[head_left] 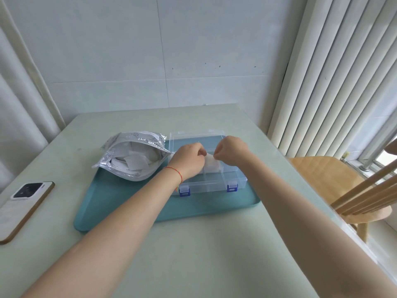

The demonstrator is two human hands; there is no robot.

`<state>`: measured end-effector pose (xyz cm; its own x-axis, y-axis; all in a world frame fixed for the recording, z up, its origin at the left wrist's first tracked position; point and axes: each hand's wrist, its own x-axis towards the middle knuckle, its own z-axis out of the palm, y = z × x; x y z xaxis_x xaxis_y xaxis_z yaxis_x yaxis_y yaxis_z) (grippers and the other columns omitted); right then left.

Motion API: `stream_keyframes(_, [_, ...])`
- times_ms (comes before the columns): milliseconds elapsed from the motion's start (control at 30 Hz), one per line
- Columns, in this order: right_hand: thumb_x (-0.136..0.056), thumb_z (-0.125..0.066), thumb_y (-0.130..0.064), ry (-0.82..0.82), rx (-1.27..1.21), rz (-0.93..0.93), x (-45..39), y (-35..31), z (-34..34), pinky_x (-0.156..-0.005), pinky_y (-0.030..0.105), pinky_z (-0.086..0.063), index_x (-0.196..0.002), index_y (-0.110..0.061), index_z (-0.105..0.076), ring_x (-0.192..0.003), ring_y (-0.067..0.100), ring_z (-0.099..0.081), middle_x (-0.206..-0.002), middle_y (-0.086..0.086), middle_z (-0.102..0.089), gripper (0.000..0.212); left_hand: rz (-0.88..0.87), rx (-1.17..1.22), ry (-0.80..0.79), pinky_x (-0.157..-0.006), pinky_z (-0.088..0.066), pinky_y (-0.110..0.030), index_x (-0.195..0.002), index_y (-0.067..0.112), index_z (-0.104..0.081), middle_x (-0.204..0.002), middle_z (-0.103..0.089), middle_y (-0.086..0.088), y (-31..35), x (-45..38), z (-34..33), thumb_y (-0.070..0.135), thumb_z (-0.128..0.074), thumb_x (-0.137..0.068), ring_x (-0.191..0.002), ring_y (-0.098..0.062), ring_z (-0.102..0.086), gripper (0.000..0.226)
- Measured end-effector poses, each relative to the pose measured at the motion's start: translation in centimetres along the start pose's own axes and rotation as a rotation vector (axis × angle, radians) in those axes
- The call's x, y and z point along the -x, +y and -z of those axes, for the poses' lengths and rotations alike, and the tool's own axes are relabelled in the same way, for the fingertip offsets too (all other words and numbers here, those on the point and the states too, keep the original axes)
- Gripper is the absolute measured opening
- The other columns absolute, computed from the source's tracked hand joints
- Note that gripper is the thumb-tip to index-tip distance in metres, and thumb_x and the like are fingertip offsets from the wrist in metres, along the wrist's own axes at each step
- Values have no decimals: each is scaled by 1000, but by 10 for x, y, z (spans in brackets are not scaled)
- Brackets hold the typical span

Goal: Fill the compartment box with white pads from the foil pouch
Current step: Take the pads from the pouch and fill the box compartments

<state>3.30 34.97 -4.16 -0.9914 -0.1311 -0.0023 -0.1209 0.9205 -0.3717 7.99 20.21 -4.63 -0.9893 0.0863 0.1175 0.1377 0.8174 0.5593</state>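
White pad [210, 161] between both hands' fingers [215, 155]

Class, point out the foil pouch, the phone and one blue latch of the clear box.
foil pouch [111, 157]: head view, its crinkled silver left side.
phone [23, 206]: head view, middle of its pale back.
blue latch [185, 191]: head view, left latch on the box front.

The crinkled silver foil pouch [131, 155] is glossy. The clear plastic compartment box [206, 166] is smooth. The teal plastic tray [129, 203] looks matt.
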Motion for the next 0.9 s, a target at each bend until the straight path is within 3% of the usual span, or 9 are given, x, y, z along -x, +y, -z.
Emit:
stream_keyframes(100, [-83,-54,-13,172,-92,91,11,-18,5,-71,40,-55,-90,-3,-72,-88,33,-65,-92,13,-72,22,-81,77,241,-80,-44,-27,-93,19,-70,-101,-67,1,-11,22,13,6,-49,-86,-92,-19,-58,25])
stream_keyframes(200, [-88,-58,-21,250,-286,251,36,-52,3,-62,30,-48,-81,-10,-70,-69,19,-57,-73,1,-66,18,-76,91,499,-66,-40,-28,-79,17,-70,-84,-67,2,-30,48,29,7,-51,-84,-78,-17,-55,22])
stream_keyframes(300, [-88,-58,-24,209,-314,365,58,-97,-19,-56,29,-40,-76,-9,-68,-60,18,-47,-65,2,-61,21,55,89,610,-63,-43,-32,-77,15,-69,-84,-68,-1,-55,74,48,11,-49,-86,-80,-23,-58,22])
stream_keyframes(367, [-89,-56,-25,184,-259,404,67,-123,-34,-59,31,-43,-84,-14,-68,-67,20,-53,-73,1,-64,18,178,72,646,-62,-43,-34,-80,13,-68,-84,-67,-2,-70,86,60,13,-50,-88,-80,-28,-58,20])
stream_keyframes(500, [-95,-49,-21,196,71,391,69,-159,-55,-58,31,-39,-128,-20,-51,-81,29,-57,-95,5,-65,33,349,93,599,-69,-44,-31,-95,23,-68,-95,-68,0,-101,104,77,22,-51,-90,-89,-29,-59,18])
stream_keyframes(600, [-92,-53,-11,204,305,359,64,-176,-69,-45,28,-22,-117,-11,-45,-69,28,-49,-85,2,-59,25,366,148,487,-78,-47,-31,-107,28,-66,-108,-67,3,-114,110,80,24,-50,-90,-97,-26,-60,24])
stream_keyframes(733, [-82,-56,3,209,436,400,60,-182,-76,-44,28,-22,-99,-14,-42,-67,26,-48,-71,-2,-46,28,372,189,443,-80,-47,-30,-111,26,-66,-110,-67,3,-121,110,79,22,-50,-89,-101,-26,-60,27])
stream_keyframes(800, [-83,-55,1,241,411,407,60,-182,-76,-45,28,-20,-89,-15,-39,-66,29,-49,-64,-3,-37,23,379,200,440,-82,-48,-30,-112,25,-66,-110,-67,0,-124,109,79,20,-50,-89,-101,-26,-60,29])
stream_keyframes(900, [-91,-51,-12,290,190,359,56,-176,-70,-52,30,-30,-91,-11,-53,-77,32,-56,-77,2,-53,2,379,252,446,-80,-49,-31,-103,22,-68,-100,-69,-1,-128,107,80,20,-49,-89,-95,-27,-61,24])
